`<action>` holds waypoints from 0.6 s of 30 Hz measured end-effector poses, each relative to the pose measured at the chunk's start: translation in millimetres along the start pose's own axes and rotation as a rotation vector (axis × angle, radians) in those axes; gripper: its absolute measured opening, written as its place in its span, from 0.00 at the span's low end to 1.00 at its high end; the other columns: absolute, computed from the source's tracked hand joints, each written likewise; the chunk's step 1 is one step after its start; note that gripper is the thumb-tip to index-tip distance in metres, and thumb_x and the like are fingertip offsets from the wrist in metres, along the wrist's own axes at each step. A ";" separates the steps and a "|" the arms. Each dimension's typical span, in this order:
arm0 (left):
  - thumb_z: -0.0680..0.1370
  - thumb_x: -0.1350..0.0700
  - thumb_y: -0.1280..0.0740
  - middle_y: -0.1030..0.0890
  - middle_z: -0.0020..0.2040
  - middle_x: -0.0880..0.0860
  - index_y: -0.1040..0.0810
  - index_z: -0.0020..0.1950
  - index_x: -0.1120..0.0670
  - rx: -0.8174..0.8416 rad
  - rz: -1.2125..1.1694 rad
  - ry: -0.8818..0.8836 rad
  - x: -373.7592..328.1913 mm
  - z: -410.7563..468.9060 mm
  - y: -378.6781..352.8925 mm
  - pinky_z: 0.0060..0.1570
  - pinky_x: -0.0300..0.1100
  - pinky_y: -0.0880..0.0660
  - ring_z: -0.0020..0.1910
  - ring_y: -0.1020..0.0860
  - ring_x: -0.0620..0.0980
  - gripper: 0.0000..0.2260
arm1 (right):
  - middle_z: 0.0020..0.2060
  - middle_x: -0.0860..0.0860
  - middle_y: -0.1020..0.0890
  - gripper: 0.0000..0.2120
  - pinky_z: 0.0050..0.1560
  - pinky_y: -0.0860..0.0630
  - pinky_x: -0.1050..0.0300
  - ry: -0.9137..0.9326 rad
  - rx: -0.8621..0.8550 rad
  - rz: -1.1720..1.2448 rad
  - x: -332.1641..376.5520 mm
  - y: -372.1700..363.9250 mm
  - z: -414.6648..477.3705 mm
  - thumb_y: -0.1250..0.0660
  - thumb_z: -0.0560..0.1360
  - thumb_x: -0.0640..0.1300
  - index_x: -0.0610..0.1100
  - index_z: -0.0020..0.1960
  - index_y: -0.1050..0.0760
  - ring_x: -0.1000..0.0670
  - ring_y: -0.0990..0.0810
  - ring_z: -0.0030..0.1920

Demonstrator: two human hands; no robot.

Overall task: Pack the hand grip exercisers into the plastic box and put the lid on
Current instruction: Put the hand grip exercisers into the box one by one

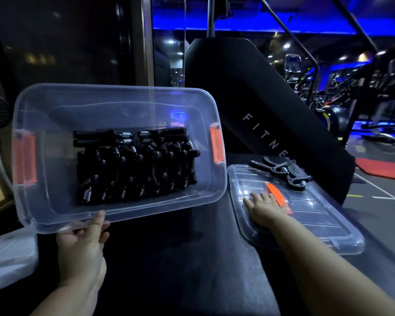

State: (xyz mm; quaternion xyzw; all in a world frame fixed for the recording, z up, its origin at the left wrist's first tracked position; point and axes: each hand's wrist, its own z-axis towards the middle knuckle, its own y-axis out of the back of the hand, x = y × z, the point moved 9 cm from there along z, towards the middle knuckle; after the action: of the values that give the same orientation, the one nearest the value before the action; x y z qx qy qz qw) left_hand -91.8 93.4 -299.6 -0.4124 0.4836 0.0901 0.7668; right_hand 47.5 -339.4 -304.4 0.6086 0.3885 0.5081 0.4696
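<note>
Packing step: your left fingers grip clear plastic box rim; right fingers flat on clear lid. Next: stray black exerciser in.

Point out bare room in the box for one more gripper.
In the clear plastic box, bare floor lies between the packed black hand grip exercisers and the far wall, and beside the right orange latch. The middle is crowded.

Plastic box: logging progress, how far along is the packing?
Done: most exercisers lie inside the plastic box. In hand: left hand grips its near rim; right hand rests on the lid beside it. Left: loose exercisers at the lid's far end, then lidding.
</note>
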 end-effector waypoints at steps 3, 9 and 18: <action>0.77 0.60 0.32 0.24 0.37 0.51 0.34 0.37 0.48 0.017 0.011 -0.007 -0.4 0.4 -2.1 0.30 0.29 0.26 0.31 0.20 0.37 0.14 | 0.77 0.49 0.43 0.28 0.73 0.55 0.36 -0.004 -0.027 0.012 0.8 2.1 -7.1 0.54 0.78 0.65 0.56 0.74 0.41 0.47 0.49 0.77; 0.77 0.62 0.33 0.24 0.35 0.49 0.34 0.37 0.48 -0.003 -0.013 -0.014 -2.1 -2.6 -2.1 0.29 0.29 0.27 0.29 0.21 0.37 0.15 | 0.76 0.50 0.43 0.30 0.72 0.56 0.34 0.048 0.020 -0.011 5.7 2.8 -26.9 0.52 0.77 0.68 0.56 0.74 0.41 0.50 0.48 0.77; 0.77 0.61 0.33 0.25 0.39 0.50 0.35 0.39 0.47 0.004 -0.006 0.015 0.1 -0.3 -0.8 0.30 0.28 0.26 0.30 0.20 0.37 0.14 | 0.78 0.51 0.54 0.35 0.72 0.62 0.33 0.034 0.087 -0.065 11.0 -8.3 -53.9 0.53 0.73 0.73 0.59 0.77 0.48 0.50 0.58 0.78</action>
State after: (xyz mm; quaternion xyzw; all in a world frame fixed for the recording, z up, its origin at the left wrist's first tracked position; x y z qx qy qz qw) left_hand -91.5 92.6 -299.3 -0.4128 0.4881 0.0837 0.7644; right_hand -3.5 -317.3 -307.3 0.6069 0.4374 0.4855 0.4525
